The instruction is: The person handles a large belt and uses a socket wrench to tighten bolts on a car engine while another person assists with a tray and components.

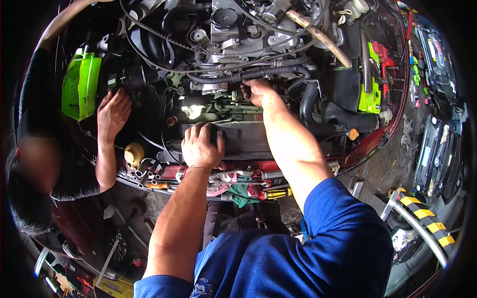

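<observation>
My left hand (pixel 202 145) lies with its fingers stretched over the upper edge of a long black panel (pixel 243 138) at the front of a car's engine bay. Farther in, my right hand (pixel 258 93) reaches down just under a ribbed black hose (pixel 283 71). Its fingers are curled and partly hidden among metal pipes, so what they grip cannot be made out. A bright light (pixel 194 111) shines in the gap beyond my left hand. The engine (pixel 233 47) stands beyond the hose, with a loose toothed belt (pixel 171 40) looped over it.
At left, a co-worker's hand (pixel 114 110) touches a dark part beside a lime-green panel (pixel 82 84). Sockets, an orange-handled tool (pixel 158 186), rags (pixel 242 194) and yellow-handled pliers (pixel 278 193) lie along the red front edge. A wooden handle (pixel 320 37) leans across the engine's right side.
</observation>
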The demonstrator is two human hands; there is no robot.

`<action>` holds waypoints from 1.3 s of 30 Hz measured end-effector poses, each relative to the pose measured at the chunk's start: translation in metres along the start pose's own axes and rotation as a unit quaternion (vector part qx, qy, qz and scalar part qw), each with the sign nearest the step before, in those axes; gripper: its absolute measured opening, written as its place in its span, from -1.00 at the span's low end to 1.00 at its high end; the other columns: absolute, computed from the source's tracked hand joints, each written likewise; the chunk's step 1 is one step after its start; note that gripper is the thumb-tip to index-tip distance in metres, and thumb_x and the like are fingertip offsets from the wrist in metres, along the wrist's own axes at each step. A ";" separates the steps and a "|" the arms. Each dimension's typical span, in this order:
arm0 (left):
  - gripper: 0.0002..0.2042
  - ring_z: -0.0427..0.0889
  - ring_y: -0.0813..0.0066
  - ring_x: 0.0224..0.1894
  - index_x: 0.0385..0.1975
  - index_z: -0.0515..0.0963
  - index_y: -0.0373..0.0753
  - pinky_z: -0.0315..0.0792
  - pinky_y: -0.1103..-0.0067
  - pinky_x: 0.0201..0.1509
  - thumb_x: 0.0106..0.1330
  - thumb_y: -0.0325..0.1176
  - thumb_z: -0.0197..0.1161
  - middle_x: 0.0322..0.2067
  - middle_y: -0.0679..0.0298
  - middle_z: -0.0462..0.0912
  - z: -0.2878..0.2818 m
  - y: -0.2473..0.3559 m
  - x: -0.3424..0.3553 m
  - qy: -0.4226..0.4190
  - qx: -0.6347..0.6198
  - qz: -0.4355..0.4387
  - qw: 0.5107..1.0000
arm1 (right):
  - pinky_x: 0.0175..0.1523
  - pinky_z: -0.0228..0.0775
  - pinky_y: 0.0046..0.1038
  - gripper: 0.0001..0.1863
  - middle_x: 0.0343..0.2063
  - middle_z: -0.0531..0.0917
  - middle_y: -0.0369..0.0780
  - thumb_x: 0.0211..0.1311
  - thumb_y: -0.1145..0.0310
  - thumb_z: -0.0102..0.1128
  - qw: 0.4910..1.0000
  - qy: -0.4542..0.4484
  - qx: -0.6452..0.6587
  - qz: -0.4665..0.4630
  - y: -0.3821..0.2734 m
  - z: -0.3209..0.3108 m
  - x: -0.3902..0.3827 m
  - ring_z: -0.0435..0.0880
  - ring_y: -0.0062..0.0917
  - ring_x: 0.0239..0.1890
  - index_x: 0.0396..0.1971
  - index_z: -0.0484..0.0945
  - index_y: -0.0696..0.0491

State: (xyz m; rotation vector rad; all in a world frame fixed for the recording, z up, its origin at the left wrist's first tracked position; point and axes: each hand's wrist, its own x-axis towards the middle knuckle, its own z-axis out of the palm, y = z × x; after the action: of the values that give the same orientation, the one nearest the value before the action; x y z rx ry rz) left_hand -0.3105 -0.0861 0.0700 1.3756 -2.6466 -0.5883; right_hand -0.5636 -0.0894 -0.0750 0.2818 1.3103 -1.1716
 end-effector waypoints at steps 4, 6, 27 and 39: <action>-0.64 0.48 0.15 -0.03 -0.15 0.54 -0.15 0.39 0.26 -0.01 0.12 -0.09 0.23 -0.12 0.21 0.54 0.003 -0.005 -0.001 0.012 0.001 0.004 1.000 | -0.54 0.32 -0.50 -0.93 -0.57 0.55 -0.28 0.25 0.38 0.15 1.000 0.025 -0.007 -0.004 0.000 0.004 0.001 0.51 -0.54 -0.56 -0.40 0.51 0.04; -0.63 0.47 0.16 -0.01 -0.15 0.54 -0.15 0.39 0.26 0.00 0.12 -0.08 0.24 -0.11 0.21 0.54 0.000 -0.009 -0.002 0.005 0.004 -0.008 1.000 | -0.56 0.31 -0.49 -0.92 -0.62 0.54 -0.27 0.21 0.40 0.15 0.999 -0.024 0.033 0.009 0.001 0.008 -0.002 0.49 -0.52 -0.60 -0.42 0.51 0.07; -0.61 0.46 0.18 0.01 -0.14 0.56 -0.13 0.38 0.26 0.01 0.12 -0.02 0.22 -0.11 0.22 0.53 0.001 -0.006 0.000 -0.013 0.000 -0.018 1.000 | -0.46 0.47 -0.47 -0.87 -0.46 0.63 -0.20 0.23 0.45 0.11 0.998 -0.028 0.058 0.009 -0.003 0.002 -0.010 0.63 -0.43 -0.49 -0.24 0.49 0.11; -0.67 0.45 0.16 0.02 -0.12 0.54 -0.06 0.39 0.27 0.03 0.15 -0.10 0.24 -0.10 0.21 0.50 0.001 0.001 0.002 -0.018 -0.009 -0.014 1.000 | -0.47 0.43 -0.46 -0.87 -0.44 0.64 -0.19 0.22 0.50 0.11 0.998 0.007 -0.042 -0.043 -0.003 -0.005 -0.008 0.64 -0.44 -0.45 -0.22 0.49 0.10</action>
State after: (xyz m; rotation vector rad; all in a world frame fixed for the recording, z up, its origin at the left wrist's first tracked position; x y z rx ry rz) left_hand -0.3127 -0.0865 0.0693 1.4126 -2.6461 -0.6447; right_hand -0.5680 -0.0833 -0.0686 0.1736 1.3909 -1.1856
